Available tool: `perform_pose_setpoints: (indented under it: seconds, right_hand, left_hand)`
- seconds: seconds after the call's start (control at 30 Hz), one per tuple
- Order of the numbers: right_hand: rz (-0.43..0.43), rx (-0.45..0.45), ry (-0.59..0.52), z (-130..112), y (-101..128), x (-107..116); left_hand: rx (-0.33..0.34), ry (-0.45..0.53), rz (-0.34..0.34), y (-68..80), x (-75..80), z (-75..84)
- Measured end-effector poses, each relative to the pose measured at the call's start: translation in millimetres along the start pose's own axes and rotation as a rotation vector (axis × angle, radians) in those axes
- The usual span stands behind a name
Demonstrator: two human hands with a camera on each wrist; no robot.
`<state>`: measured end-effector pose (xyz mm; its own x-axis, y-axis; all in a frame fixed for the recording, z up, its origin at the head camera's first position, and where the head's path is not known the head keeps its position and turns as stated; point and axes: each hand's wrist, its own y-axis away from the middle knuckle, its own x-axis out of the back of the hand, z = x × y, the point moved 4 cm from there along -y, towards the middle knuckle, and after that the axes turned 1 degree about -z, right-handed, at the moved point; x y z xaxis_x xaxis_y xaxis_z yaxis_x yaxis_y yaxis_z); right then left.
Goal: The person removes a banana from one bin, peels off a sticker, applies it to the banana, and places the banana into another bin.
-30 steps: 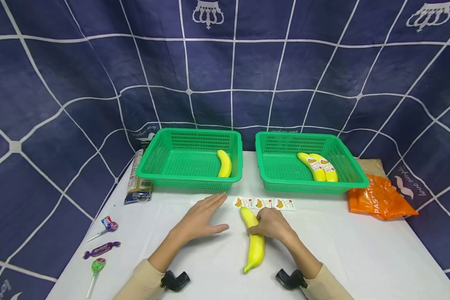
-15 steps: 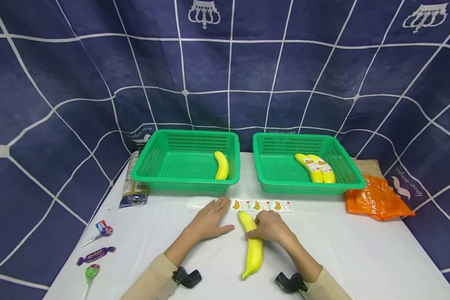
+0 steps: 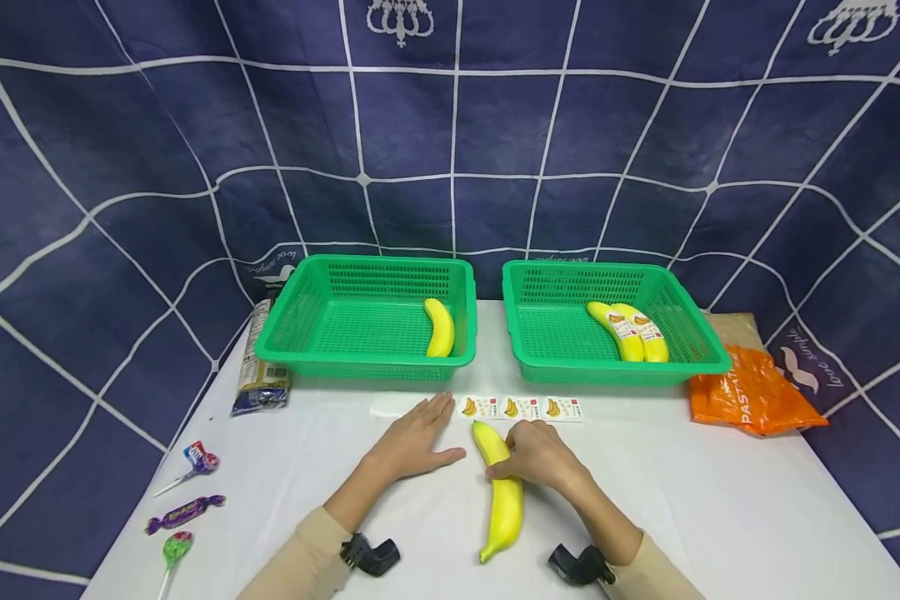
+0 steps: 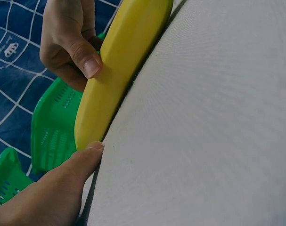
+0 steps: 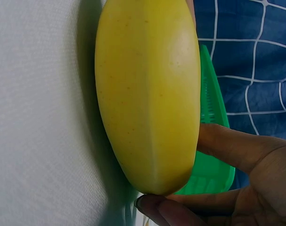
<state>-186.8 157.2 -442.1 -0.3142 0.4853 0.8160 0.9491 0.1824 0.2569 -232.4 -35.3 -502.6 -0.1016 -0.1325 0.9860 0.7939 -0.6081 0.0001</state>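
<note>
A yellow banana (image 3: pixel 506 510) lies lengthwise on the white tabletop, its tip towards the person. My right hand (image 3: pixel 542 454) grips its upper half, thumb on the left side and fingers on the far side; in the right wrist view the banana (image 5: pixel 147 94) fills the middle. Flat on the table to the left, my left hand (image 3: pixel 412 440) has its fingers extended, the fingertips over a strip of banana-print stickers (image 3: pixel 521 408). The strip's left part (image 3: pixel 392 404) is blank backing. In the left wrist view the left thumb (image 4: pixel 81 165) appears close to the banana's end; contact cannot be told.
Behind the strip stand two green baskets: the left basket (image 3: pixel 367 367) holds one plain banana (image 3: pixel 440 327), the right basket (image 3: pixel 600 372) two stickered bananas (image 3: pixel 630 333). An orange bag (image 3: pixel 750 392), a dark packet (image 3: pixel 262 375), two lollipops (image 3: pixel 177 546) and a purple candy (image 3: pixel 185 512) lie at the sides.
My left hand has come down and slightly right, from hovering with spread thumb to resting by the sticker strip. The right hand keeps its grip on the banana. The camera view shifts slightly.
</note>
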Motion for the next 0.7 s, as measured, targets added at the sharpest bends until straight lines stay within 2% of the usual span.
perform_pose_setpoints:
  seconds: [0.33, 0.7]
  right_hand:
    - [-0.004, -0.016, 0.009, -0.6, -0.6, -0.4]
    - [-0.019, 0.020, -0.007, -0.2, 0.0, -0.5]
  left_hand:
    - [-0.005, 0.018, 0.009, 1.4, 3.4, 0.5]
    - [-0.002, 0.027, 0.000, 0.8, 2.4, 0.2]
